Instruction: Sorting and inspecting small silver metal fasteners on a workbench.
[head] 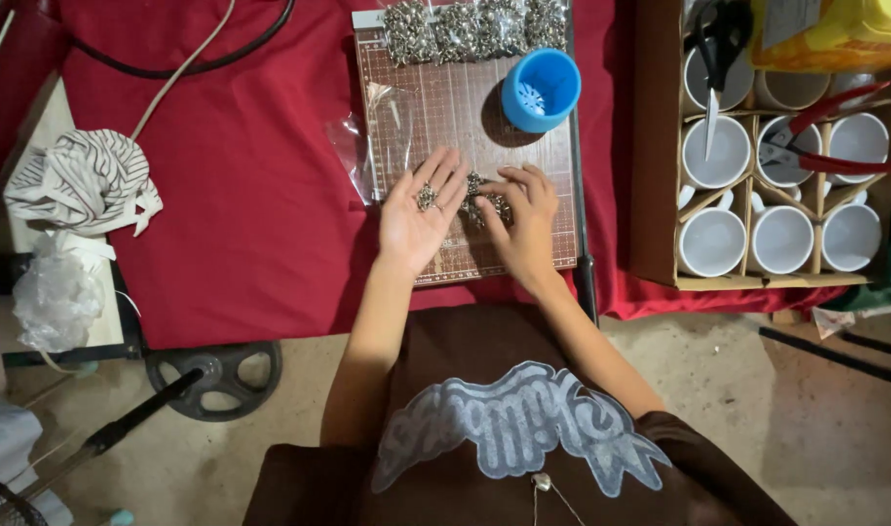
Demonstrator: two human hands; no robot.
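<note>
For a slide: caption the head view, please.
Left hand cups small metal pieces; right hand picks from a pile on a cutting mat.

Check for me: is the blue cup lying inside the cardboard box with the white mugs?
No, the blue cup stands on the brown cutting mat, left of the cardboard box.

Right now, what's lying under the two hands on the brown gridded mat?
A pile of small silvery metal rings lies on the mat by the right hand; a few sit in the upturned left hand. Anything directly beneath either hand is covered.
</note>
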